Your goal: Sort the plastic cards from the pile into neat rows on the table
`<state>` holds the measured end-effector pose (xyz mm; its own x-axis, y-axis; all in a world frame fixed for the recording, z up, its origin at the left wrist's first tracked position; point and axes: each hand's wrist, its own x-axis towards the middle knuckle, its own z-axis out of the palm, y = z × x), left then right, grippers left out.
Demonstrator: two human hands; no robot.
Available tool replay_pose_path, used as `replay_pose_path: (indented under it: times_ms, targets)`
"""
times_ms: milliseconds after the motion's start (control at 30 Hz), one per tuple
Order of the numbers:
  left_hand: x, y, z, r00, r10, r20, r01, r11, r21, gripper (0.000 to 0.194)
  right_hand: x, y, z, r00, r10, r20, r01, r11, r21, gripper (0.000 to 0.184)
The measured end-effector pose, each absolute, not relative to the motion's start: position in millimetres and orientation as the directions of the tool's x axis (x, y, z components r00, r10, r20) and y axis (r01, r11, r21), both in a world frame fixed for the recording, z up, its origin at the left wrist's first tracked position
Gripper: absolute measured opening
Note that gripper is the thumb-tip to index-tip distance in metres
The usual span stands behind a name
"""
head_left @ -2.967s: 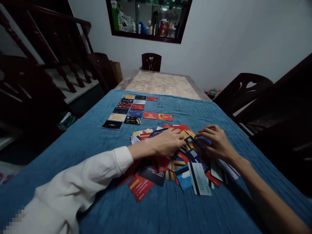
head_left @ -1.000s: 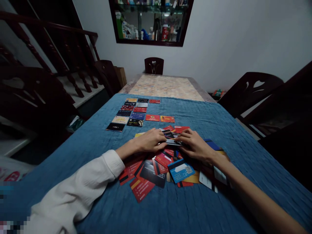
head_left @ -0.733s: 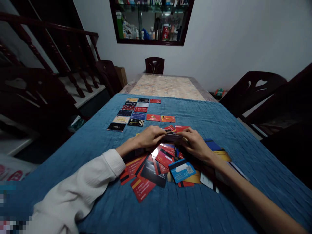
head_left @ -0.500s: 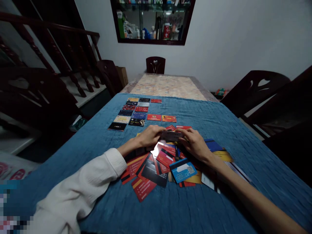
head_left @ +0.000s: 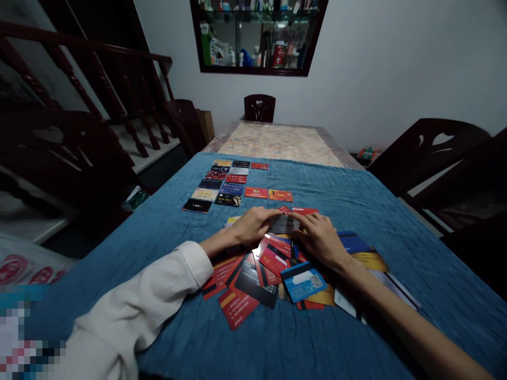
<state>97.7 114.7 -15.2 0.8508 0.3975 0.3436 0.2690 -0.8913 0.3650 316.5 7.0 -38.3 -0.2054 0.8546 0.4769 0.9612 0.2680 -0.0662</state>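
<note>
A silvery grey card [head_left: 284, 224] is held between my two hands over a loose pile of cards. My left hand [head_left: 255, 227] grips its left end, with the index finger along the top edge. My right hand [head_left: 320, 238] has the right end, its index finger also on the top edge. Beneath and in front lie overlapping cards, among them a blue card [head_left: 303, 281], a black card [head_left: 256, 282] and a red card [head_left: 237, 307]. Beyond my hands, several cards lie face up in rows, including a black card [head_left: 197, 205] and an orange card [head_left: 281, 195].
A blue cloth [head_left: 158, 253] covers the near part of the table; patterned covering [head_left: 277, 138] shows at the far end. Dark wooden chairs [head_left: 259, 108] stand around it. A railing [head_left: 106, 79] runs along the left, and a plastic bag [head_left: 27, 266] is at the lower left.
The grey card has tilted so more of its face shows, and my index fingers have come closer together along its top edge. The whole view has shifted slightly.
</note>
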Motion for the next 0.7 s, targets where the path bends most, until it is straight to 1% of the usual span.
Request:
replay_pose_path:
  times_ms: [200, 433, 633, 700]
  targets:
    - [97.0, 112.1, -12.1, 0.850, 0.417, 0.322, 0.281, -0.876, 0.392, 0.044, 311.7, 4.9, -35.4, -0.229, 0.834, 0.503, 0.962, 0.272, -0.013, 0.042]
    - [98.4, 110.3, -9.5, 0.830, 0.444, 0.337, 0.291, -0.861, 0.417, 0.041, 310.1, 4.5, -32.1, -0.258, 0.810, 0.527, 0.958, 0.284, 0.031, 0.050]
    - [97.0, 112.4, -6.1, 0.837, 0.431, 0.336, 0.295, -0.874, 0.386, 0.044, 309.0, 4.6, -26.4, -0.296, 0.784, 0.545, 0.954, 0.272, 0.127, 0.051]
    - [95.6, 112.9, -3.3, 0.848, 0.415, 0.330, 0.289, -0.884, 0.368, 0.048, 308.9, 5.0, -24.3, -0.304, 0.775, 0.554, 0.952, 0.276, 0.135, 0.050]
